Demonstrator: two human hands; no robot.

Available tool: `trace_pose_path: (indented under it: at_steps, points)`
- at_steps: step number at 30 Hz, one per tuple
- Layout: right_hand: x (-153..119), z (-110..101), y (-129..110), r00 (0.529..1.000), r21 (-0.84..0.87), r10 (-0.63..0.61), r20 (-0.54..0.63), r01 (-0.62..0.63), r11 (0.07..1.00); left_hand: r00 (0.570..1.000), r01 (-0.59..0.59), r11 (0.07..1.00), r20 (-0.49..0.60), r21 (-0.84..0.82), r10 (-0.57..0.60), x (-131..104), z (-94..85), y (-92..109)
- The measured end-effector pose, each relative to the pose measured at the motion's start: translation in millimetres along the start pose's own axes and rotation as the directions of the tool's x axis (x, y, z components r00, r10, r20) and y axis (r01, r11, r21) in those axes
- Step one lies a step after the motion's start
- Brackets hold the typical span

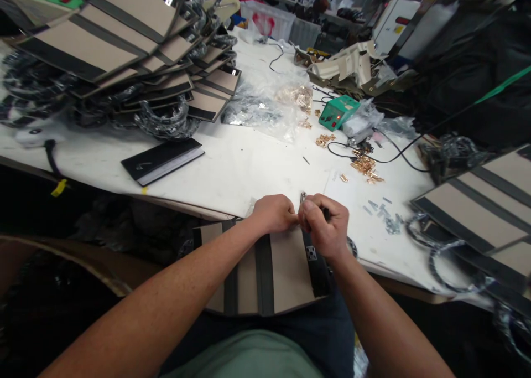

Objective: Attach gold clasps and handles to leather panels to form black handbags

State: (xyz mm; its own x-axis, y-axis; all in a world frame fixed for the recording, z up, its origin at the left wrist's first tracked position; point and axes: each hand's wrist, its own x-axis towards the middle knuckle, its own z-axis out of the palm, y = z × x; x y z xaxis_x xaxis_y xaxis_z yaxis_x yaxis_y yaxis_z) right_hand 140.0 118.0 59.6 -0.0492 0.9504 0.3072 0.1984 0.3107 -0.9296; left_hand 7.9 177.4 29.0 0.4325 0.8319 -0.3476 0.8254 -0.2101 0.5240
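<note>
A beige bag panel with dark strips (289, 273) lies across my lap, its far edge against the table edge. My left hand (274, 212) is closed at that far edge, thumb and fingers pressed together on the panel. Close beside it, my right hand (326, 223) is closed around a small tool with a shiny metal end (303, 197); most of the tool is hidden in the fist, so its kind cannot be made out. Below the right hand, a small square metal plate (311, 253) sits on the panel's black border.
Similar panels with plastic-wrapped handles (112, 51) are stacked at the left, and more panels (477, 212) lie at the right. On the white table are a black wallet-like piece (162, 161), a green box (338, 112) with cables, gold fittings (365, 166) and small metal plates (384, 210).
</note>
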Motion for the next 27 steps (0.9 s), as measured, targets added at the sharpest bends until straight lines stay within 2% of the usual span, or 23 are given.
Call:
trace_pose_path:
  at_steps: [4, 7, 11, 13, 17, 22, 25, 27]
  points:
    - [1, -4, 8, 0.998, 0.015, 0.039, -0.053, -0.038, 0.999, 1.000, 0.002, 1.000, -0.004, -0.007, -0.002, -3, -3.4, 2]
    - [4, -6, 2, 0.994, 0.115, 0.049, -0.097, -0.038, 0.993, 1.000, 0.019, 1.000, -0.003, -0.020, -0.019, -7, -7.0, 5]
    - [5, -7, -13, 0.978, 0.312, -0.048, -0.203, 0.111, 0.943, 1.000, 0.028, 0.999, -0.001, -0.031, -0.028, -7, -7.4, 6]
    - [4, -6, -14, 0.964, 0.320, -0.069, -0.256, 0.152, 0.935, 0.999, 0.032, 0.999, 0.001, -0.034, -0.032, -6, -7.0, 6]
    - [1, -6, -6, 0.979, 0.270, 0.034, -0.201, 0.022, 0.963, 0.999, 0.049, 0.998, 0.017, -0.031, -0.048, -6, -8.5, 7]
    - [0, -7, -5, 0.971, 0.330, -0.040, -0.236, 0.119, 0.937, 0.999, 0.044, 0.999, 0.005, -0.029, -0.044, -6, -9.7, 9]
    - [-4, -5, -4, 0.976, 0.305, 0.026, -0.217, 0.043, 0.951, 0.999, 0.053, 0.998, 0.011, -0.027, -0.053, -5, -9.0, 8]
    - [-6, -5, -3, 0.974, 0.296, 0.022, -0.223, 0.047, 0.954, 0.998, 0.056, 0.998, 0.013, -0.028, -0.055, -5, -8.3, 8]
